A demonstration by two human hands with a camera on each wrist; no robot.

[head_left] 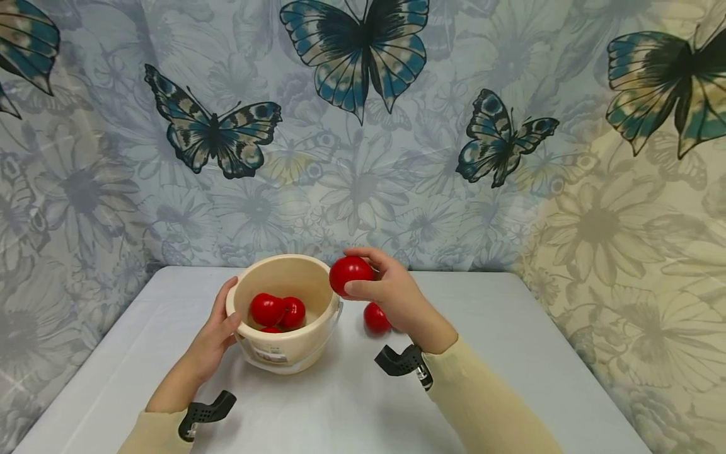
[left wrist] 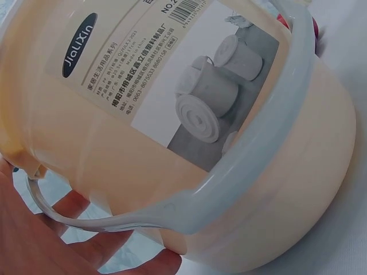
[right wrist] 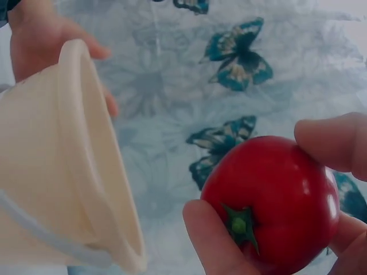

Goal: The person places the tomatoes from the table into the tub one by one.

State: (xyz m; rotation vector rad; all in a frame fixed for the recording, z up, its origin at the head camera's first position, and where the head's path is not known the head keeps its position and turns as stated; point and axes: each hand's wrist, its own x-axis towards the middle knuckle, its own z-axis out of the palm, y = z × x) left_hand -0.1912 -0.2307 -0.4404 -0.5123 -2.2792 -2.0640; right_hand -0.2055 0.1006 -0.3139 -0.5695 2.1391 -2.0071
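A cream plastic bucket (head_left: 309, 275) stands on the table, tilted a little. My left hand (head_left: 211, 335) holds its left side, thumb at the rim and fingers along the outer wall. Just over the bucket's right rim, my right hand (head_left: 399, 296) pinches a red tomato (head_left: 350, 275) between thumb and fingers. Its green stem end (right wrist: 241, 226) shows in the right wrist view. Inside the bucket lie a tomato (head_left: 266, 309), a second tomato (head_left: 293, 313) and part of another tomato (head_left: 271, 330). One more tomato (head_left: 377, 320) sits on the table below my right hand.
A white-covered table (head_left: 488, 378) bears the bucket. The bucket's pale handle (left wrist: 252, 154) hangs down across its printed label (left wrist: 166, 69). Behind the table hangs a cloth with butterflies (head_left: 363, 208). Black wrist mounts (head_left: 399, 360) are on both arms.
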